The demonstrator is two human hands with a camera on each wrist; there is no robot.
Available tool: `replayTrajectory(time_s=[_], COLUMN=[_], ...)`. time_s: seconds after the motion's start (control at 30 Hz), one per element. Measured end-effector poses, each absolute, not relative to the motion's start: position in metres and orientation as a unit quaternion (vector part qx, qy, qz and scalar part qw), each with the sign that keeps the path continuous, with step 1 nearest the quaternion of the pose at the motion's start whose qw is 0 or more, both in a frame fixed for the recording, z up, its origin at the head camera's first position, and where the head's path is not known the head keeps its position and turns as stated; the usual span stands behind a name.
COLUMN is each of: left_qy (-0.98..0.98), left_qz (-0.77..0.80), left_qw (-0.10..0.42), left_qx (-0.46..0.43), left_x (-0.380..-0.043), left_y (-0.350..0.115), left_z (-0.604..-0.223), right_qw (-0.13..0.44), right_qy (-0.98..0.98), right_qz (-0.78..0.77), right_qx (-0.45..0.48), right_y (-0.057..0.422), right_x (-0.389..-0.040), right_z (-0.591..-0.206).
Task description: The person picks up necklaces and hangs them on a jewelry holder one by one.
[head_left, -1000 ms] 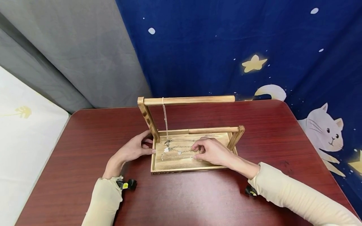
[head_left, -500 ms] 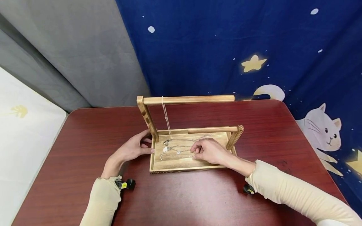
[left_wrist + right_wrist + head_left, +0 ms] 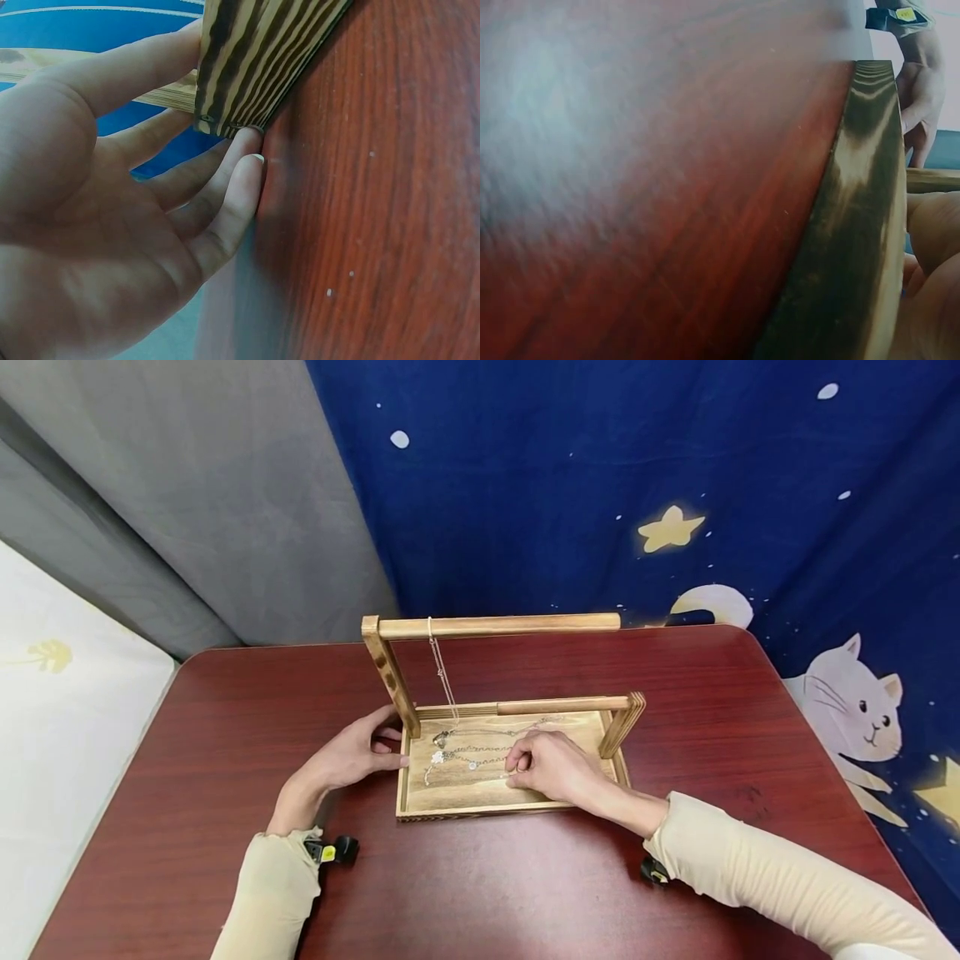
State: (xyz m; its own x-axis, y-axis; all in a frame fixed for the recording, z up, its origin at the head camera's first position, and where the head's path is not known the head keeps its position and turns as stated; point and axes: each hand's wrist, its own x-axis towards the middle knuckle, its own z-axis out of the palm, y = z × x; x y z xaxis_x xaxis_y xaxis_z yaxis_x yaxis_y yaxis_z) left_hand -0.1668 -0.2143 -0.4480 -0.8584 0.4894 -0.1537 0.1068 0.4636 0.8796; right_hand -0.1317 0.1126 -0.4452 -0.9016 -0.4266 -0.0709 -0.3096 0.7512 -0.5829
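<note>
A wooden jewelry stand (image 3: 498, 625) with a tray base (image 3: 465, 816) stands on the table. My left hand (image 3: 352, 758) holds the tray's left end, thumb on the rim and fingers round the back corner, as the left wrist view shows. Over the tray, my right hand (image 3: 551, 768) pinches with thumb and curled fingers at a thin silver chain (image 3: 491, 777), most of which they hide. A chain bracelet (image 3: 472, 765) with small charms lies to their left, and another chain (image 3: 483, 732) lies behind it. One necklace (image 3: 441, 668) hangs from the upper bar's left part.
A lower bar (image 3: 562, 704) on a short post (image 3: 622, 731) runs along the tray's back right. The tall post (image 3: 392, 677) rises beside my left hand. The dark red table (image 3: 487, 885) extends around, with a blue curtain (image 3: 540, 485) behind.
My right hand has shifted slightly left, its fingertips still low over the tray. The hanging necklace's lower end has swung a little to the right. My left hand keeps its place.
</note>
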Motion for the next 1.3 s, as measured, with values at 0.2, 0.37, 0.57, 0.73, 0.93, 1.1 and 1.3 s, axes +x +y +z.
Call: replayTrajectory(time_s=[0.2, 0.37, 0.57, 0.73, 0.93, 1.1, 1.3], left_qy=[0.832, 0.831, 0.825, 0.828, 0.828, 0.828, 0.825], left_qz=[0.486, 0.488, 0.496, 0.492, 0.494, 0.493, 0.497], left_qw=[0.191, 0.185, 0.19, 0.19, 0.199, 0.198, 0.194], left_qx=[0.186, 0.193, 0.191, 0.19, 0.178, 0.181, 0.187], left_x=[-0.1657, -0.1645, -0.1643, -0.1651, -0.1649, -0.1652, -0.1666], left_y=[-0.2139, -0.2136, -0.2132, -0.2136, -0.2138, -0.2141, -0.2141], left_z=[-0.4468, -0.445, -0.4437, -0.4465, -0.4485, -0.4492, -0.4494], right_qw=[0.07, 0.076, 0.079, 0.072, 0.071, 0.071, 0.065], right_qy=[0.931, 0.932, 0.935, 0.939, 0.939, 0.937, 0.929], right_qz=[-0.304, -0.31, -0.306, -0.291, -0.286, -0.289, -0.306], right_qx=[-0.189, -0.169, -0.159, -0.168, -0.177, -0.181, -0.195], right_y=[0.1104, 0.1099, 0.1098, 0.1102, 0.1099, 0.1112, 0.1139], right_x=[-0.1291, -0.1282, -0.128, -0.1267, -0.1249, -0.1239, -0.1239], right_z=[-0.4516, -0.4534, -0.4532, -0.4538, -0.454, -0.454, -0.4518])
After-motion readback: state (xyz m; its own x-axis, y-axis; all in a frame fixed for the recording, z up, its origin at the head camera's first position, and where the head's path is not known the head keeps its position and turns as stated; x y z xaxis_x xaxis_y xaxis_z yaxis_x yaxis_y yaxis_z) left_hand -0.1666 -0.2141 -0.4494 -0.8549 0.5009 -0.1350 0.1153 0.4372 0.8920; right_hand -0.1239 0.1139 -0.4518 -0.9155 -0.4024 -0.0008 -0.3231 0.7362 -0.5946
